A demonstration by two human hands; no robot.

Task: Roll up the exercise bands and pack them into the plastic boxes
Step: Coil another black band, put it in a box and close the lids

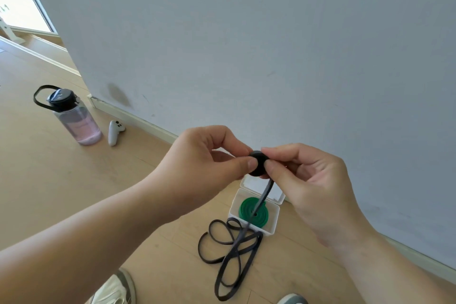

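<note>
A small tight roll of the black exercise band (pixel 257 163) is held up in front of me. My left hand (pixel 209 158) pinches its left side and my right hand (pixel 308 180) pinches its right side. From the roll, the rest of the black band hangs down to the wooden floor, where it lies in loose loops (pixel 232 256). Below my hands an open white plastic box (pixel 271 226) stands on the floor against the wall. A rolled green band (pixel 246 210) lies inside it, and its lid (pixel 277 196) is flipped back.
A grey wall (pixel 271 44) runs close behind the box. A clear bottle with a black cap (pixel 74 116) and a white controller (pixel 114 132) are on the floor at the left. My shoes (pixel 116 289) show at the bottom edge.
</note>
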